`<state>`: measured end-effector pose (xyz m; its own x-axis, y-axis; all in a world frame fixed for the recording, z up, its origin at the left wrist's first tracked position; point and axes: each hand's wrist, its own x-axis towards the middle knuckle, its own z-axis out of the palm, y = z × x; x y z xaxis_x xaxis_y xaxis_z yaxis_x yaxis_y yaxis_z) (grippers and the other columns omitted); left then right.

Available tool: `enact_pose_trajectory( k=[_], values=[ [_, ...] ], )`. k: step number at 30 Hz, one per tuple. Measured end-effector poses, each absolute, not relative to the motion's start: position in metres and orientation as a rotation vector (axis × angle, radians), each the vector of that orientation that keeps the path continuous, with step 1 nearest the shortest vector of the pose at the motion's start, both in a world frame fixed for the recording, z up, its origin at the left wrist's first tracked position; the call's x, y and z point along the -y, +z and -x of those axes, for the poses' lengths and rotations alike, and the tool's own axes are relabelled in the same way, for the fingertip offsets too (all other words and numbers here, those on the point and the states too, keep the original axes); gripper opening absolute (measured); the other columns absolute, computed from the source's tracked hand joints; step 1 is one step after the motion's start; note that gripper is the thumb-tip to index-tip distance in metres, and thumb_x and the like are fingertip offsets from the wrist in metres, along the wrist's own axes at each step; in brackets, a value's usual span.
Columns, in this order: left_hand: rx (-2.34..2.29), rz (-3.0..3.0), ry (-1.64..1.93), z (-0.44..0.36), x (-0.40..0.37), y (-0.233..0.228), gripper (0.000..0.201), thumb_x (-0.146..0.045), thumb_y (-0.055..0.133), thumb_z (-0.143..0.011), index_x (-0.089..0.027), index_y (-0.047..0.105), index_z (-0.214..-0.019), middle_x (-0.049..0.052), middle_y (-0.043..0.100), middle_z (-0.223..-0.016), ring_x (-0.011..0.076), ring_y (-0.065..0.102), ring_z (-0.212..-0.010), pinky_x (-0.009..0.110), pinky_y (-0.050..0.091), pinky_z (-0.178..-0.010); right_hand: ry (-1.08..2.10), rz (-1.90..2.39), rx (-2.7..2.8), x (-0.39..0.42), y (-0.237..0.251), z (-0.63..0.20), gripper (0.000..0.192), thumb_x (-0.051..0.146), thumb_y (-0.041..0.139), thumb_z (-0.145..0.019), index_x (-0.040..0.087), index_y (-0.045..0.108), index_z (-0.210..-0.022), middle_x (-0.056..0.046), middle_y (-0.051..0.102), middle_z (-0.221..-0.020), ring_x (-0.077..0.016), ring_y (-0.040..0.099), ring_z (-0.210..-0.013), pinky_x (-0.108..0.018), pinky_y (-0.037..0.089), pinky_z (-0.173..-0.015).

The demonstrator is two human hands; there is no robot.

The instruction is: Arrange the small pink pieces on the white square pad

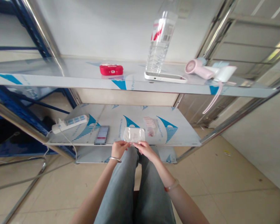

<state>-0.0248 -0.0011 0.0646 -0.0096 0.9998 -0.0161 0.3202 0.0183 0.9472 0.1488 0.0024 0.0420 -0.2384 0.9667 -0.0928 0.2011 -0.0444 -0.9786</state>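
Holding: both hands pinch one clear plastic pouch (pixel 134 134)
Left hand (pixel 118 148): fingers closed on near-left edge
Right hand (pixel 146 149): fingers closed on near-right edge
Under pouch: lower shelf (pixel 182 132)

A red case (pixel 111 69), a phone (pixel 165 77) with a bottle (pixel 159 43) stood on it, and a pink fan (pixel 198 69) are carried by the top shelf (pixel 60 79). A power strip (pixel 70 123), packets (pixel 149 123) and a clear bag (pixel 134 134) are laid on the lower shelf (pixel 182 133).
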Motion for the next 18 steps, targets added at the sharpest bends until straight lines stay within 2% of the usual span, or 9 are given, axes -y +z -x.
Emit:
enact_pose_trajectory(
  k=[5, 11, 14, 18],
  values=[
    [-1.44, -1.595, 1.058, 0.035, -0.008, 0.063, 0.035, -0.05, 0.059, -0.071, -0.016, 0.066, -0.061, 0.001, 0.063, -0.053, 0.013, 0.057, -0.052, 0.022, 0.041, -0.055, 1.375, 1.265, 1.51, -0.017, 0.038, -0.141, 0.036, 0.051, 0.054, -0.08, 0.021, 0.042, -0.066, 0.008, 0.037, -0.047, -0.0083, 0.036, -0.042, -0.021, 0.025, -0.041],
    [-1.419, -1.625, 1.043, 0.055, -0.031, 0.061, 0.035, -0.05, 0.056, -0.071, -0.016, 0.062, -0.065, 0.002, 0.064, -0.058, 0.0143, 0.059, -0.057, 0.022, 0.042, -0.055, 1.119, 1.377, 1.596, -0.049, 0.041, -0.114, 0.033, 0.039, 0.053, -0.082, 0.02, 0.04, -0.059, 0.007, 0.039, -0.048, -0.0097, 0.042, -0.049, -0.021, 0.03, -0.049],
    [-1.446, -1.55, 1.056, 0.066, -0.047, 0.054, 0.036, -0.051, 0.057, -0.071, -0.016, 0.06, -0.067, 0.003, 0.066, -0.062, 0.0133, 0.058, -0.054, 0.022, 0.043, -0.054, 0.947, 1.497, 1.621, -0.067, 0.034, -0.097, 0.031, 0.037, 0.053, -0.083, 0.019, 0.045, -0.059, 0.004, 0.049, -0.054, -0.0118, 0.049, -0.058, -0.022, 0.033, -0.057],
    [-1.65, -1.432, 1.012, 0.077, -0.075, 0.036, 0.024, -0.04, 0.058, -0.075, -0.016, 0.056, -0.073, 0.004, 0.07, -0.069, 0.0112, 0.056, -0.046, 0.021, 0.043, -0.051, 0.894, 1.681, 1.7, -0.088, 0.021, -0.074, 0.026, 0.037, 0.051, -0.087, 0.016, 0.06, -0.074, -0.004, 0.066, -0.077, -0.0165, 0.059, -0.075, -0.024, 0.037, -0.066]
  ],
)
